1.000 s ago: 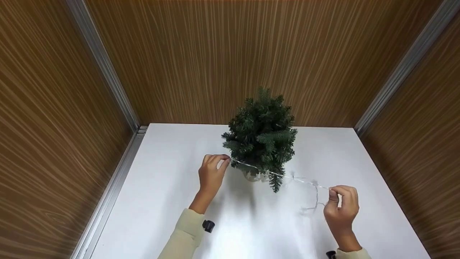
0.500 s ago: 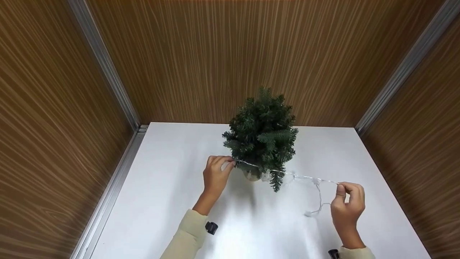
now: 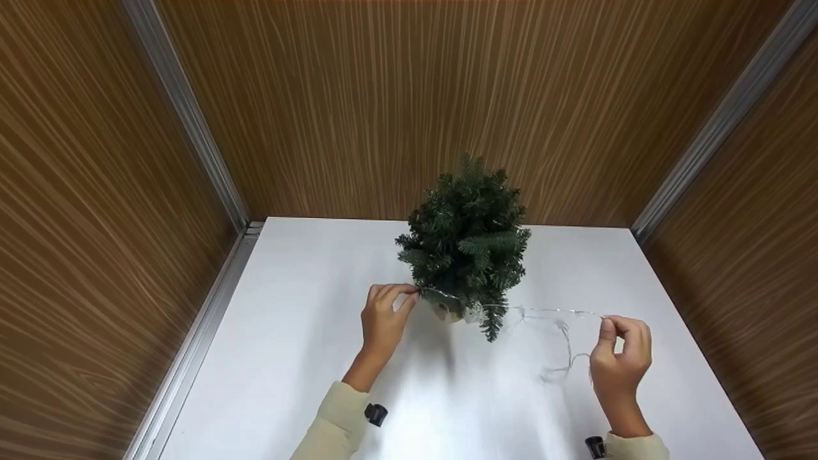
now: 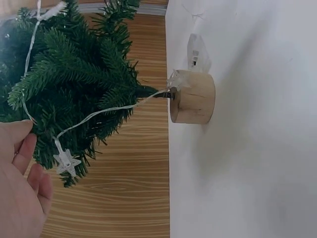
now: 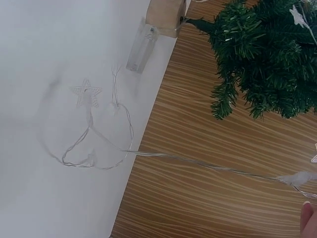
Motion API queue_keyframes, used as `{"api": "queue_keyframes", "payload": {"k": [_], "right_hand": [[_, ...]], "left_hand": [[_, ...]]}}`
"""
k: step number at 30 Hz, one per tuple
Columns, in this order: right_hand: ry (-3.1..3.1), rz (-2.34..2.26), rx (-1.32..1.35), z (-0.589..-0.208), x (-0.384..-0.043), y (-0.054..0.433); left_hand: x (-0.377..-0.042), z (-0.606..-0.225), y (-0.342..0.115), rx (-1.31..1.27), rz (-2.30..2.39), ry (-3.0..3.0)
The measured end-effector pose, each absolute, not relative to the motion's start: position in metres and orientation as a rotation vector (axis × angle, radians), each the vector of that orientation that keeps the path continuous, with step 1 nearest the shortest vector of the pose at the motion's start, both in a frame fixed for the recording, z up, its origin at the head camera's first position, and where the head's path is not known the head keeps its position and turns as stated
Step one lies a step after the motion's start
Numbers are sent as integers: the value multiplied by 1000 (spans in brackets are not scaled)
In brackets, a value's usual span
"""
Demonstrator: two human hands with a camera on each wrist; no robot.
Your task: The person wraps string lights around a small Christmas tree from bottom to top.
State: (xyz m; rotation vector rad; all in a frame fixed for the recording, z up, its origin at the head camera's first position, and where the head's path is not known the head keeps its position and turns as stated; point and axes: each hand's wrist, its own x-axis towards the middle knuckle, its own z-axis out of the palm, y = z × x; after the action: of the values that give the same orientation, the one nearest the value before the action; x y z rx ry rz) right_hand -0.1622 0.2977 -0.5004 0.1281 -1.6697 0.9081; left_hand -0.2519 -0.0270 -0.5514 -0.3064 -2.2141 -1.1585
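Observation:
A small artificial Christmas tree (image 3: 470,236) stands on a round wooden base (image 4: 194,99). At its lower left, my left hand (image 3: 383,322) pinches the thin wire of a clear string of star lights (image 3: 543,310) between thumb and fingers. From there the wire crosses the front of the lower branches to my right hand (image 3: 621,358), whose thumb and finger pinch it out to the right. One star light (image 4: 66,162) hangs by the left fingers in the left wrist view. The right hand is mostly cut off in the right wrist view.
A clear plastic battery box (image 5: 142,49) lies on the white table (image 3: 287,332) beside the base. Loose wire with a star light (image 5: 86,91) trails on the tabletop. Wood-grain panels (image 3: 358,108) enclose the table at the back and both sides.
My right hand has moved right and slightly up, drawing the wire out. My left hand has shifted a little right and down, close against the tree. The tree stands where it was.

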Motion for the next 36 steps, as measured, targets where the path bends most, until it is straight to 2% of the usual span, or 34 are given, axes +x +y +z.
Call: {"api": "queue_keyframes", "payload": {"k": [6,15,26,36], "right_hand": [[-1699,909,142,-500,-162,291],[-1753,927,228,-495,-163,277],[-1781,928,310,-492,-160,265],[-1798,893,394,-491,-156,262]], "left_hand": [[-225,-554,-16,-309,-1184,-2140],[-191,-546,25,-460,-1274,-2025],[-189,-527,70,-594,-1377,-2078],[-195,-518,113,-617,-1489,-2133]]}}
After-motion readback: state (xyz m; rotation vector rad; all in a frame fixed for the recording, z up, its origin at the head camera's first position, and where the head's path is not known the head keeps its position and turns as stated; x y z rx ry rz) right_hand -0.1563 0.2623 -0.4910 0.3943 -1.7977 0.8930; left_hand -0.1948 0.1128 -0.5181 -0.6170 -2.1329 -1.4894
